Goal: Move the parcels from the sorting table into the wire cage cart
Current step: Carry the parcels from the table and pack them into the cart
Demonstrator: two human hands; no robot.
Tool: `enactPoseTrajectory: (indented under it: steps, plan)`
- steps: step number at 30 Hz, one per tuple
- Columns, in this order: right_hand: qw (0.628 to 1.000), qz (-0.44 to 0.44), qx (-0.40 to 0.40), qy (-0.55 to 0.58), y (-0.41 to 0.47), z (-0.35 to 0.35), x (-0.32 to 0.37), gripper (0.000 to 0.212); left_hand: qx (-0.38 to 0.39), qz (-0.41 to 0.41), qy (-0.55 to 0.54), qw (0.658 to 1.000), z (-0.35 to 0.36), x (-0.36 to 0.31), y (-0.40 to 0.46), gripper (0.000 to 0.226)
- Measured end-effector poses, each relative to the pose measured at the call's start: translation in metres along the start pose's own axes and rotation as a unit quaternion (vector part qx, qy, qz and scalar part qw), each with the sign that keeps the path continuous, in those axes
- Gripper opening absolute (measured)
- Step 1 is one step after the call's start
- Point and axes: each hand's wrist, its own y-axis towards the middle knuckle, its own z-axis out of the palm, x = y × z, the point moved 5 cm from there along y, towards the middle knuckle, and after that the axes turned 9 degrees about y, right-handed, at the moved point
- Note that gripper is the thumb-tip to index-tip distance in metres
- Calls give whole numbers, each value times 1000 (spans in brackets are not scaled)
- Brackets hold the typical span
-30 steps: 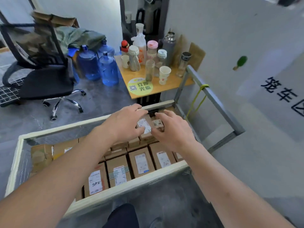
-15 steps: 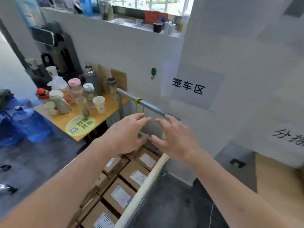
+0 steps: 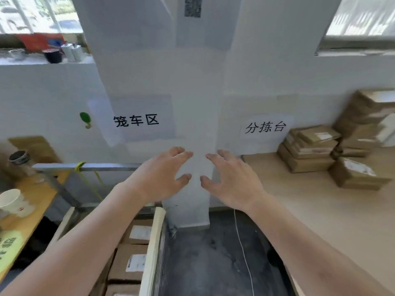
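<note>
Both hands up in front of the white wall pillar (image 3: 192, 103), empty, nothing held. Left hand (image 3: 159, 176) palm down, fingers relaxed and slightly spread, tips pointing right. Right hand (image 3: 232, 178) mirrors it, fingers loose and a bit curved, tips pointing left; the two sets of fingertips are near each other but apart.

Wire cage cart (image 3: 157, 242) lower left, under the left forearm: pale padded rim, grey metal bar (image 3: 89, 167) behind it with a yellow-green cord tied on. Boxes in the cart (image 3: 132, 261) are brown cardboard with white labels, packed side by side; only a few show past the arm.

Sorting table (image 3: 320, 210) on the right, light wood top. Parcels on the table (image 3: 307, 150) stacked against the wall at the far right, several brown boxes high; the rightmost stack is blurred, count unclear, maybe a white parcel among them.

Two paper signs with black characters on the wall: one (image 3: 136, 120) above the cart, one (image 3: 265, 127) above the table. Small wooden side table (image 3: 27, 214) far left with a paper cup (image 3: 12, 201). Dark floor (image 3: 213, 263) between cart and table
</note>
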Motion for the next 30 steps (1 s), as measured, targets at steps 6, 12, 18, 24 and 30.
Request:
enactPoseTrajectory:
  steps: [6, 12, 18, 24, 30]
  plan:
    - [995, 84, -44, -8, 12, -44, -101, 71, -9, 100, -4, 995, 11, -79, 103, 63]
    - [986, 152, -72, -15, 5, -81, -192, 66, -4, 165, -35, 986, 29, -156, 187, 60]
    - [967, 240, -82, -10, -1, -108, -277, 74, 29, 214, -50, 975, 55, -224, 258, 61]
    - [939, 334, -85, -2, 12, -121, -361, 67, 45, 274, -45, 960, 81, -290, 336, 61]
    - [901, 421, -101, 22, 44, -129, -451, 71, 76, 331, -46, 939, 122, -342, 438, 59]
